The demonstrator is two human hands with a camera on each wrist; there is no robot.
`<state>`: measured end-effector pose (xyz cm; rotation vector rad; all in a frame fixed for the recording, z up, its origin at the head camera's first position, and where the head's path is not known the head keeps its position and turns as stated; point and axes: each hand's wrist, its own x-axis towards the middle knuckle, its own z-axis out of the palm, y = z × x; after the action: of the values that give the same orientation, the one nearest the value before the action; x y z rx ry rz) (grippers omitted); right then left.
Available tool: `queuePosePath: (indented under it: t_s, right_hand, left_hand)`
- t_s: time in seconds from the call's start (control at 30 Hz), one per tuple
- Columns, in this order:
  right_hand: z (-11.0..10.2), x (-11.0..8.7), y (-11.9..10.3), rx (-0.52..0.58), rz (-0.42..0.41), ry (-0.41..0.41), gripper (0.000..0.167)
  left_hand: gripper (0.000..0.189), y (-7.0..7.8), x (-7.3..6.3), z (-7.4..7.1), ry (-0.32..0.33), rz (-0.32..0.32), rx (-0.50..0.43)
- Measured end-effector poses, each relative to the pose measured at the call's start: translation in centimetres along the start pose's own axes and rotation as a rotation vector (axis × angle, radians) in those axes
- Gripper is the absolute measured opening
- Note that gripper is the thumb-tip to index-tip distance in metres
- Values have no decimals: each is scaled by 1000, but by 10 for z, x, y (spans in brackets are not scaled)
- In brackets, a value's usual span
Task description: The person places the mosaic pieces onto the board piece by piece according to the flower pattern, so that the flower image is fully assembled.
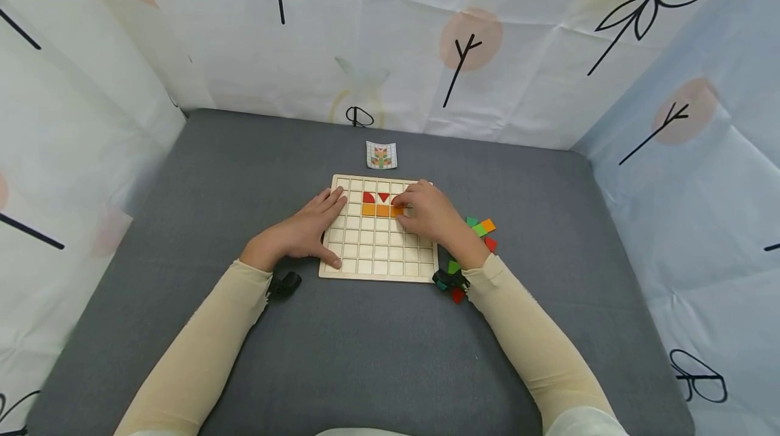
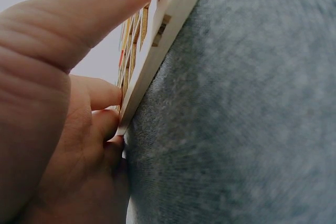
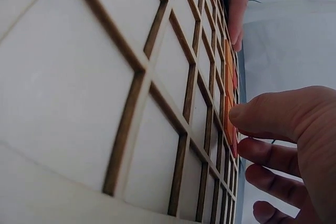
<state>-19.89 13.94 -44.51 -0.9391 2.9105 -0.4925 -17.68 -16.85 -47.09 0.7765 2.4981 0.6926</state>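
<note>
A light wooden grid board point(image 1: 372, 251) lies on the grey table. My left hand point(image 1: 309, 225) rests at its left edge with the fingers spread, and in the left wrist view the thumb point(image 2: 100, 14) lies over the rim. Three orange squares point(image 1: 382, 210) sit in a row of cells. Above them are a curved red tile point(image 1: 368, 198) and a red triangle point(image 1: 383, 197). My right hand point(image 1: 428, 211) is over the right end of these rows, thumb and index finger pinching another red tile point(image 1: 394, 200), which the fingers partly hide.
A small printed picture card point(image 1: 381, 156) lies behind the board. Loose red, green and orange tiles, among them a red one point(image 1: 490, 244), lie to the right, partly behind the right forearm. Patterned cloth walls point(image 1: 390, 36) border the table.
</note>
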Motion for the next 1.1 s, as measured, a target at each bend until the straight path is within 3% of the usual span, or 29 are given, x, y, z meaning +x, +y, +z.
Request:
queuePosePath:
  t_s: [0.5, 1.1]
  right_hand:
    - [-24, -36, 26, 96, 80, 39, 21]
    - [-70, -95, 65, 74, 242, 76, 30]
  left_hand:
    - [145, 2, -1, -1, 8, -3, 2]
    - [144, 0, -1, 3, 14, 18, 18]
